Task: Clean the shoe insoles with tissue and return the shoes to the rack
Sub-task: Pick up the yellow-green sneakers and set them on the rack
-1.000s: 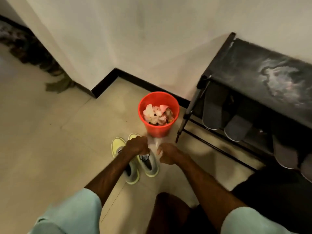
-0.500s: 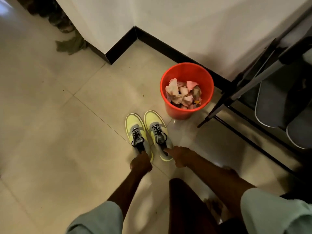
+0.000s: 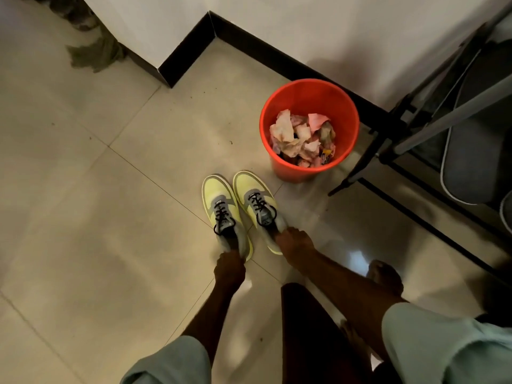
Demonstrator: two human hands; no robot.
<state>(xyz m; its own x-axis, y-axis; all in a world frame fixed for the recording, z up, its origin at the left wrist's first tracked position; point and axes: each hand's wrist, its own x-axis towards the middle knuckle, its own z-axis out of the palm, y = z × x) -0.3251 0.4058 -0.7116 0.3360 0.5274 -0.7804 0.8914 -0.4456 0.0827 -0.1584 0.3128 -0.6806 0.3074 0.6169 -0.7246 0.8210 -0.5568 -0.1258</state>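
Head view: two yellow-green shoes with dark laces stand side by side on the tiled floor (image 3: 97, 231) at the centre of the frame, toes pointing to the top. They sit close together and do not quite touch. The left hand (image 3: 230, 268) comes in from the bottom and grips the heel of the left shoe (image 3: 219, 200); its fingers are curled at the heel rim, mostly hidden behind the back of the hand. The right hand (image 3: 293, 241) holds the heel of the right shoe (image 3: 253, 189), fingers hooked over the collar. Both forearms are bare, with pale sleeves at the bottom edge.

Just up and right of the shoes stands a red bucket (image 3: 310, 85), near them but apart, holding crumpled tissues (image 3: 288, 134). At the right edge is the dark rack (image 3: 415, 128), with grey soles (image 3: 468, 139) leaning in it. A bare foot (image 3: 385, 275) rests on the floor at lower right. A crumpled cloth (image 3: 94, 54) lies in the upper left, beside the wall corner.
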